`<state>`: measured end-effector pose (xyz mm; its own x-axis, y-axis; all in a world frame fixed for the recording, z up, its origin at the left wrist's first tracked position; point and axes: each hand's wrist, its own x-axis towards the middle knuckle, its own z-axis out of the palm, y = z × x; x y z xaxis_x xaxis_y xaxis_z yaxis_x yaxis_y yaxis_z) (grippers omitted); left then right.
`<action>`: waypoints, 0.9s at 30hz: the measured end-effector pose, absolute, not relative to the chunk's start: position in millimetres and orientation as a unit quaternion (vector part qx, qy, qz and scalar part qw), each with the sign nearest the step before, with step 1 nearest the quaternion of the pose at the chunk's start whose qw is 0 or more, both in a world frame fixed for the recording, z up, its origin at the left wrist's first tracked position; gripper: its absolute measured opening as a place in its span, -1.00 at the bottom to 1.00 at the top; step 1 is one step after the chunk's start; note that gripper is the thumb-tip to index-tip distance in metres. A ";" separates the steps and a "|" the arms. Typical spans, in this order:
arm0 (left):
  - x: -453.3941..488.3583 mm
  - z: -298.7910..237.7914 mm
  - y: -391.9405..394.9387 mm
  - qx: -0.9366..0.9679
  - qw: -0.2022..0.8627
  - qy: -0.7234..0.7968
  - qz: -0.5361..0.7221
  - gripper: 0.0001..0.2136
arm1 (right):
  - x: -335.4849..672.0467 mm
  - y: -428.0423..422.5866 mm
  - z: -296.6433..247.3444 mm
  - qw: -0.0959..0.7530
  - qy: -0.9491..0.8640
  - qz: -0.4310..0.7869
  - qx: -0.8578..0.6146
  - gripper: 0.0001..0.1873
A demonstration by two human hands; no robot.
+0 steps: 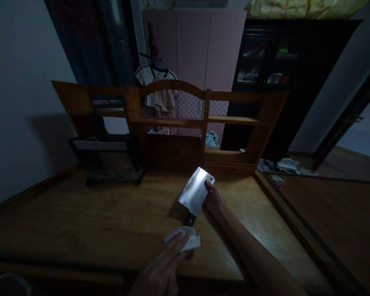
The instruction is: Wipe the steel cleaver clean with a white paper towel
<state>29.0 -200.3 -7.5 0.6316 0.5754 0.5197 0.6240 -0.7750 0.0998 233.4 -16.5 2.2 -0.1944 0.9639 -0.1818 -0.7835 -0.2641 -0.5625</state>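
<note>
A white cloth [191, 244] was held by the left hand [169, 257], its fingers laid over the cloth where it was wrapped around the lower handle of the cleaver [195, 192]; whether the thumb was closed beneath could not be told. The blade was gripped by the right hand [214, 199] along the side with the hole, the thumb pressed on its face. The cleaver was held tilted over the worktop [111, 222], its handle pointed toward the person.

The step in hand was judged to be the wiping of the handle. For the next move, a firm grip on the blade seemed called for, with the fingers kept off the edge opposite the hole.

Beyond the cleaver, forward reach was limited by a wooden shelf unit [172, 122]. To the cleaver's left, well apart, a black-framed object [106, 160] was seen, judged not to be in the way. Farther beyond the cleaver, hung garments [163, 96] and a pink wardrobe [193, 49] were seen, with a dark cabinet [265, 94] to its right.
</note>
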 end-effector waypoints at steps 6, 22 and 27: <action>12.8 -33.4 -197.3 -0.909 0.074 -0.274 -0.306 -0.56 | 237.1 -15.8 0.0 0.574 -0.168 0.753 -0.275 -0.81; 26.0 -6.1 -188.7 -0.863 -0.119 -0.370 -0.324 -0.56 | 237.5 -6.4 -12.9 0.568 -0.173 0.756 -0.275 -0.78; 52.2 -1.0 -174.7 -0.851 -0.135 -0.412 -0.297 -0.55 | 237.5 -6.1 -13.9 0.564 -0.179 0.759 -0.272 -0.76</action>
<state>52.2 -174.7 -1.0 0.4838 0.7818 0.3933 0.6210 -0.6234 0.4752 237.5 -6.1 -13.9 -0.2168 0.9532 -0.2107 -0.7587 -0.3003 -0.5781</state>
